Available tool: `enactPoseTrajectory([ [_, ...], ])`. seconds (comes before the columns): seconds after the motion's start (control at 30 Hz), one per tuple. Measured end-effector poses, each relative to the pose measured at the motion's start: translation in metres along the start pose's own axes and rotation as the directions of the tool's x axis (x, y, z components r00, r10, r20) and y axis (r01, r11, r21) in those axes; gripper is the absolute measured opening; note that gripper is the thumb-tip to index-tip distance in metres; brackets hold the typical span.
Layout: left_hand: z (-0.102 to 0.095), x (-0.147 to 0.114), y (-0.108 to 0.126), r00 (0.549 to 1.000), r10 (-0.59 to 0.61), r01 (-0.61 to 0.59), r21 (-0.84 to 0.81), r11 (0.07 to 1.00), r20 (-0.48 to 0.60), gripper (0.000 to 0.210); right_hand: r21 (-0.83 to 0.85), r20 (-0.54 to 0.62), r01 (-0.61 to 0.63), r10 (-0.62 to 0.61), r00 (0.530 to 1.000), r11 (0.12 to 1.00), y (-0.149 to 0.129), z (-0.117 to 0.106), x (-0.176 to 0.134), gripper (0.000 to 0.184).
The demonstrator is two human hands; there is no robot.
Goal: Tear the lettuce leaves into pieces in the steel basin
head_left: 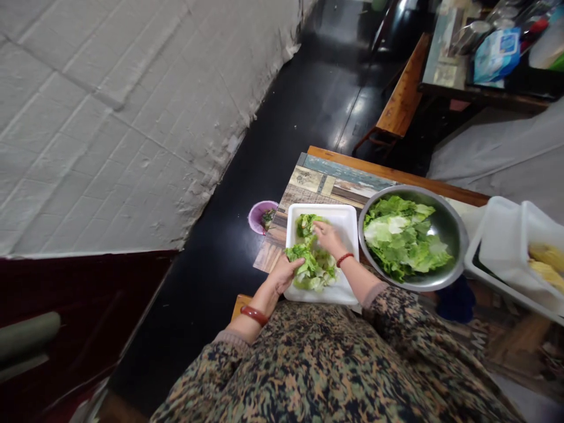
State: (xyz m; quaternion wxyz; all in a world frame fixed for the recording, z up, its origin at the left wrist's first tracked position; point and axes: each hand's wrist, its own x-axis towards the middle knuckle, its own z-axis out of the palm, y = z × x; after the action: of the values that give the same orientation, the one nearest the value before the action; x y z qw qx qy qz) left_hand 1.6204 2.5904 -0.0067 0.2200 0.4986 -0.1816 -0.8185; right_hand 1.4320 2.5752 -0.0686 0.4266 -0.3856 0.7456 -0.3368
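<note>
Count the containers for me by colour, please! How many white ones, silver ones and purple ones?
White: 2, the white tray under the hands and the white tub at the right.
Silver: 1, the metal bowl of lettuce.
Purple: 1, the small purple bowl on the floor.
Total: 4

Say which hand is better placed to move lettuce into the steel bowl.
Right, probably: the right hand rests on the green lettuce leaves beside the round steel bowl; the left hand is farther away.
</note>
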Motion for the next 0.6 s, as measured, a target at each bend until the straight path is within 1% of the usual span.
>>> enactPoseTrajectory([
  [0.03,-0.001,0.000,0.000,1.000,-0.004,0.004,-0.004,1.000,0.002,0.045,0.132,-0.032,-0.040,0.045,0.998,0.990,0.004,-0.004,-0.002,0.030],
  [0.07,-0.001,0.000,0.000,1.000,-0.005,0.005,-0.009,1.000,0.003,0.045,0.278,-0.054,-0.083,0.101,0.993,0.957,0.008,-0.009,-0.005,0.033],
  [0.1,-0.001,0.000,0.000,1.000,-0.002,0.002,-0.013,1.000,0.004,0.045,0.421,-0.058,-0.127,0.166,0.984,0.898,0.011,-0.016,-0.008,0.035],
  [0.17,-0.001,0.001,0.001,1.000,0.002,-0.002,-0.017,1.000,0.006,0.044,0.648,0.001,-0.207,0.272,0.962,0.733,0.016,-0.029,-0.018,0.037],
  [0.23,0.001,0.003,0.003,1.000,-0.008,0.008,-0.019,1.000,0.012,0.044,0.776,0.095,-0.257,0.297,0.950,0.576,0.017,-0.040,-0.027,0.037],
  [0.27,0.001,0.003,0.004,1.000,-0.014,0.015,-0.021,1.000,0.014,0.045,0.810,0.131,-0.267,0.282,0.950,0.522,0.016,-0.045,-0.032,0.037],
  [0.3,0.002,0.004,0.005,1.000,-0.020,0.020,-0.024,1.000,0.015,0.045,0.832,0.156,-0.268,0.259,0.953,0.486,0.014,-0.048,-0.036,0.037],
  [0.4,0.003,0.005,0.009,1.000,-0.022,0.022,-0.023,0.999,0.014,0.047,0.863,0.178,-0.249,0.196,0.964,0.440,0.005,-0.052,-0.046,0.035],
  [0.5,0.004,0.005,0.011,1.000,-0.018,0.018,-0.001,1.000,0.019,0.044,0.873,0.172,-0.232,0.173,0.970,0.429,-0.002,-0.053,-0.050,0.036],
  [0.57,0.004,0.005,0.012,1.000,-0.006,0.006,0.002,1.000,0.024,0.043,0.854,0.153,-0.214,0.164,0.974,0.474,-0.002,-0.053,-0.051,0.038],
  [0.6,0.003,0.004,0.012,1.000,0.001,-0.001,0.001,1.000,0.029,0.043,0.826,0.133,-0.198,0.159,0.978,0.527,0.001,-0.053,-0.052,0.040],
])
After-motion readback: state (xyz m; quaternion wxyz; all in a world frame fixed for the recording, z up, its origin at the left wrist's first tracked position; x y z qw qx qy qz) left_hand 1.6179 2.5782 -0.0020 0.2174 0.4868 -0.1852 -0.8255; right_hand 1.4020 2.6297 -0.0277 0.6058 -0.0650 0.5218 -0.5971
